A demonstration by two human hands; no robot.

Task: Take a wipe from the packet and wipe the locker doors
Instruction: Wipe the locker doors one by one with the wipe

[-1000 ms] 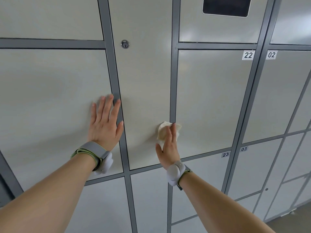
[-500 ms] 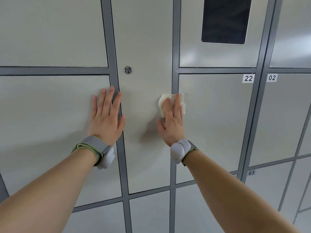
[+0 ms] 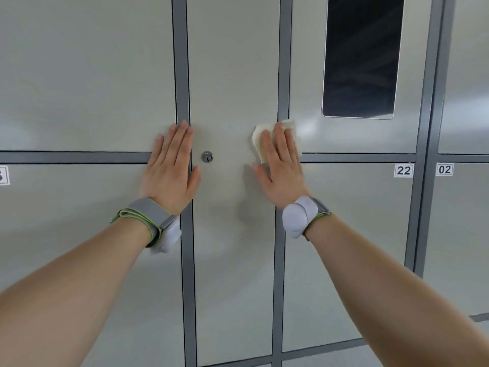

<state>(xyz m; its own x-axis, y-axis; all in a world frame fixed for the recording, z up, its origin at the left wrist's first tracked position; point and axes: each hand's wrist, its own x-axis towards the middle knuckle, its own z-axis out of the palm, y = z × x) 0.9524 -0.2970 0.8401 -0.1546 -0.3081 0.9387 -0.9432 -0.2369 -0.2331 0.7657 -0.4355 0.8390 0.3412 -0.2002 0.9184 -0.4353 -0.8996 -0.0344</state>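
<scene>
A tall narrow beige locker door (image 3: 232,75) with a round keyhole (image 3: 207,156) fills the middle. My right hand (image 3: 281,168) presses a folded white wipe (image 3: 293,128) flat against the door's right edge and the grey frame strip, fingers straight. Only the wipe's top and sides show past my fingers. My left hand (image 3: 170,168) rests flat on the grey frame strip at the door's left edge, fingers straight. The packet is out of sight.
Beige locker doors in a grey frame cover the whole wall. Doors labelled 22 (image 3: 403,170) and 02 (image 3: 444,169) lie to the right. A dark screen panel (image 3: 362,56) sits in the upper right door.
My right hand has slid the wipe upward along the narrow door's right edge. My left hand has moved up too, and the view has tilted upward.
</scene>
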